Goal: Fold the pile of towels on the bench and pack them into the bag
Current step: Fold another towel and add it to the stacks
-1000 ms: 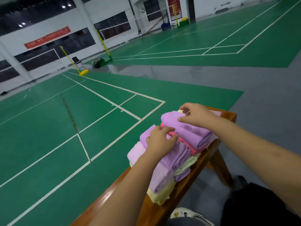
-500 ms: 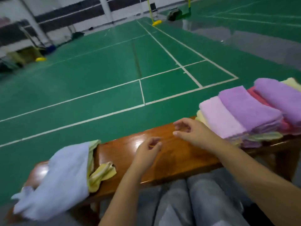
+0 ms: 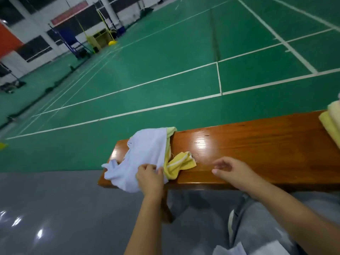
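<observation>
- Knees [image 3: 261, 227] in grey trousers sit nearest me, under the near edge of the counter [image 3: 257, 150].
- My left hand [image 3: 150, 178] is on the bag [image 3: 139, 159]: the fingers [image 3: 147, 167] are curled onto the pale fabric at its near edge, beside the mouth. I read it as a pinch on the cloth, though the fingertips are partly hidden.
- My right hand [image 3: 233, 171] hovers over bare wood just right of the bag, well apart from any towel. Its fingers are loosely curled, thumb and forefinger apart, holding nothing.
- The bag lies slumped on the left end of the counter, one corner hanging off the edge. A yellow towel [image 3: 179, 163] with white stripes spills from its mouth, and a paler green edge shows at the far side of the opening.
- Step in hand, as I judge it: packing. The bag is being taken hold of so it can be opened.
- The next move calls for the right hand to catch the other lip and spread the mouth, tucking the yellow towel in.
- The stack [image 3: 331, 122] of folded towels sits at the far right, mostly out of frame.
- Beyond is green court floor [image 3: 165, 61].
</observation>
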The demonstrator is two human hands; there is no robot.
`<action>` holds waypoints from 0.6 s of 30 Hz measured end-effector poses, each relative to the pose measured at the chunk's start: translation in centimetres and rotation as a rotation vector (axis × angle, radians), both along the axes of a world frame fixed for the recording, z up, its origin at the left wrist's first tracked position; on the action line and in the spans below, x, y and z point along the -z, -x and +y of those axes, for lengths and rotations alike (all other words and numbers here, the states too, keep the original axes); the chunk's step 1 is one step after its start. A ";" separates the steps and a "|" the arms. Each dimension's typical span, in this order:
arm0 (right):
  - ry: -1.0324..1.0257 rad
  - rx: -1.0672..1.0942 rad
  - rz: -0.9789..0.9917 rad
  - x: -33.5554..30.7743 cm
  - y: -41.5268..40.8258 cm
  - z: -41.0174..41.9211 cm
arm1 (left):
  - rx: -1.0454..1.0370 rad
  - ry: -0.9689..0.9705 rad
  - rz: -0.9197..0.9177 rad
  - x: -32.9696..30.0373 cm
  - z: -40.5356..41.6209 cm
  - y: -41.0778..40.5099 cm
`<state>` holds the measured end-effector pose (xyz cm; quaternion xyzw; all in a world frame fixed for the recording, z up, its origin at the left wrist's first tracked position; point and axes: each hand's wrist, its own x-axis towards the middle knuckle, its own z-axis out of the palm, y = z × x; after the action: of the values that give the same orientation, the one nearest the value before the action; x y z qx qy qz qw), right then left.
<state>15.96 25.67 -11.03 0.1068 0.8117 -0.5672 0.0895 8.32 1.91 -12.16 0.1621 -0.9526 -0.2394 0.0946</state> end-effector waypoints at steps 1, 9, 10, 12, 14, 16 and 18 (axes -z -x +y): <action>0.003 0.004 -0.005 -0.1 0.1 0.1 | 0.002 -0.006 0.006 0.1 -0.3 0.2; 0.018 -0.007 -0.005 -0.8 0.7 -0.5 | -0.038 -0.407 0.147 -4.0 -0.7 -0.3; 0.012 -0.035 -0.001 -1.0 0.8 -0.8 | -0.043 -0.447 0.197 -4.7 -0.6 -0.5; 0.015 -0.099 0.028 -1.7 1.2 -1.5 | -0.034 -0.521 0.294 -6.1 -0.4 -1.0; 0.057 -0.173 0.076 -2.5 1.8 -2.4 | -0.012 -0.551 0.388 -7.4 -0.4 -1.7; 0.063 -0.265 0.149 -3.4 2.9 -3.7 | 0.031 -0.580 0.479 -8.8 -0.4 -2.3; -0.023 -0.361 0.223 -4.5 4.1 -5.3 | 0.066 -0.621 0.543 -10.1 -0.7 -2.7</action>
<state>11.83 20.37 -6.57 -0.1029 0.8290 -0.5409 0.0981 11.04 1.17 -2.06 0.0833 -0.7802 -0.5524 0.2814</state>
